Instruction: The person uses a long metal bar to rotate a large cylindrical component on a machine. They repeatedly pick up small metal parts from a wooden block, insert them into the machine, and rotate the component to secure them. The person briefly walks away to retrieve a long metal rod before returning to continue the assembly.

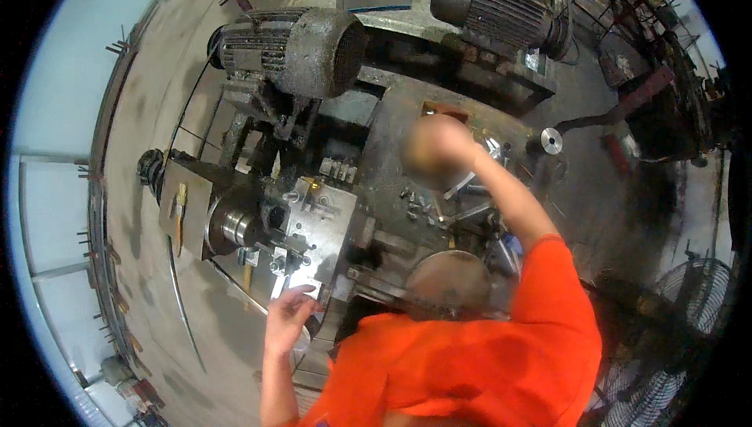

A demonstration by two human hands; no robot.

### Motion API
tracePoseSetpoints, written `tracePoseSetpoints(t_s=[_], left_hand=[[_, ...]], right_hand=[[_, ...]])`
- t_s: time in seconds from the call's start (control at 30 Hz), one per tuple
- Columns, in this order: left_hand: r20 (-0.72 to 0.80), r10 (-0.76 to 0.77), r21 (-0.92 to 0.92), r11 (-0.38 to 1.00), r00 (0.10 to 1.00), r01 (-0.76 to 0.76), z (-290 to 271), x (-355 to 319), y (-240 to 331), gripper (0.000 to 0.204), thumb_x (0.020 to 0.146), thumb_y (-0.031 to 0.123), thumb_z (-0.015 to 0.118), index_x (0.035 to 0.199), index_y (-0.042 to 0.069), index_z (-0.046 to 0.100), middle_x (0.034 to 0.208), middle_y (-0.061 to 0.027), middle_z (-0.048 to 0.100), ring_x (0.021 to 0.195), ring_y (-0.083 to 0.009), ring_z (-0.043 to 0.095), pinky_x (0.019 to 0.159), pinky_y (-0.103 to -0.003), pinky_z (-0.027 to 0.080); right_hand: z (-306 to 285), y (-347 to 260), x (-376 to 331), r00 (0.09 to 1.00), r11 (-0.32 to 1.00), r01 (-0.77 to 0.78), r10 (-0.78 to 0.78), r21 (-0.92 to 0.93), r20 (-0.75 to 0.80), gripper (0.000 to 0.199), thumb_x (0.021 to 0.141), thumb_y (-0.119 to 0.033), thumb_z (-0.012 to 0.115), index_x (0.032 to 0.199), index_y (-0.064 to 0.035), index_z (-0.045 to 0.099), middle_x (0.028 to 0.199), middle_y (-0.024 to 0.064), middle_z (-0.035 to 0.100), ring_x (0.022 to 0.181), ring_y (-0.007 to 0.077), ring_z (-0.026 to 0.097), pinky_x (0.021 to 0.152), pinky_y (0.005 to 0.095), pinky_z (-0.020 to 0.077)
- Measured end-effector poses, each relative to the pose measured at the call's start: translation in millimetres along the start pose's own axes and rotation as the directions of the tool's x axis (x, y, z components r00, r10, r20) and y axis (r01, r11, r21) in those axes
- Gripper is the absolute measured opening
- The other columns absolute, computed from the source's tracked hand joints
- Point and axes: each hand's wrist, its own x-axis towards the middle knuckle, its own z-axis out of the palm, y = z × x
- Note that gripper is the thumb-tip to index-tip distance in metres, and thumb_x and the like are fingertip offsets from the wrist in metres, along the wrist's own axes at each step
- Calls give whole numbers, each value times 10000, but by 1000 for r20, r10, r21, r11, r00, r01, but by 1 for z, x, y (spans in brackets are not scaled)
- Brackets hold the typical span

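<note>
Person (pixel 470 360) standing at a lathe (pixel 229 225).
The nearer left hand (pixel 290 317) is resting half-open, its hold unclear, beside the near end of the steel carriage (pixel 327 222), whose long axis is running away from the fingers (pixel 294 299). The right hand (pixel 450 146) is hovering, blurred, over the desk (pixel 388 149), grip untellable.

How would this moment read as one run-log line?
Left hand: by steel plate, contact unclear | Right hand: over cluttered bench, blurred, hold unclear | Left of plate: shiny round workpiece
</note>
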Motion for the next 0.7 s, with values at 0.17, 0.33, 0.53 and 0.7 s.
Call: tracePoseSetpoints(t_s=[0.17,0.33,0.53,0.7], left_hand=[[-44,-9,-41,999,999,7,-7,-13,-3,250,799,-13,543,1048,-38,550,794,-102,635,756,-137,598,702,-244,461],[4,7,-78,997,1000,-7,-9,-11,4,246,802,-10,540,1045,-49,545,796,-103,632,754,-142,604,705,-246,463],[-32,31,-20,999,999,-31,-29,-31,-11,258,803,4,542,1053,-58,534,803,-106,625,762,-146,603,689,-240,456],[-102,20,-47,999,995,-25,-38,-44,-22,262,797,-1,544,1051,-64,530,802,-107,626,763,-148,602,682,-241,447]], right_hand=[[-71,-103,18,822,896,-243,393,-371,412,335,603,-212,607,882,-31,651,1029,169,577,952,306,567,786,395,477],[-71,-94,7,888,872,-217,363,-438,283,382,620,-214,598,951,-24,619,1059,159,569,1003,289,538,835,369,450],[-73,-81,3,890,895,-406,433,-183,143,358,569,-212,594,838,19,637,1033,200,566,1015,327,506,870,349,423],[-80,-79,14,906,903,-420,423,94,-12,239,563,-210,592,696,-15,634,774,162,614,757,326,577,712,377,480]])
